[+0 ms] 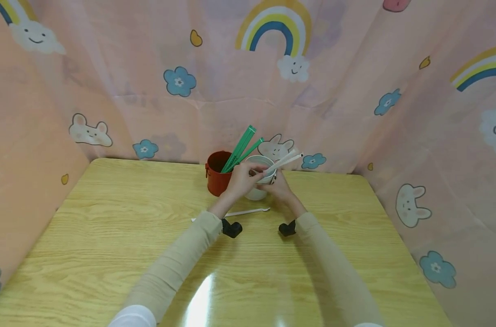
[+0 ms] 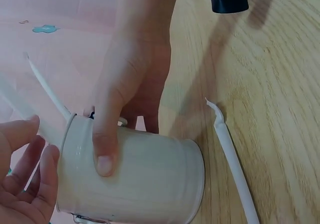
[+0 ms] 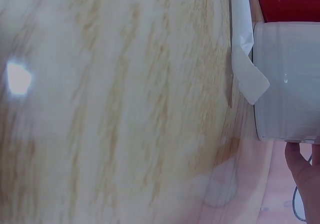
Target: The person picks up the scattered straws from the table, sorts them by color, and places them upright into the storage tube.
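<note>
A small white metal bucket [image 1: 256,194] stands at the back middle of the table. My right hand [image 1: 281,190] grips its right side, the thumb lying along the wall in the left wrist view. At the mouth, my left hand [image 1: 244,178] pinches a white paper-wrapped straw [image 2: 22,106]; its lower end is hidden by fingers and rim. Another thin wrapped straw [image 2: 47,86] sticks out of the bucket. On the table in front lies one more wrapped straw [image 1: 248,212], its paper end [image 3: 250,78] bent, close to the bucket's base.
A red bucket [image 1: 218,184] stands just left of the white one, with green-wrapped sticks [image 1: 240,147] leaning out to the right. Behind the wooden table [image 1: 121,204] hangs a pink printed curtain [image 1: 215,113]. Black wrist devices [image 1: 232,228] sit below both hands.
</note>
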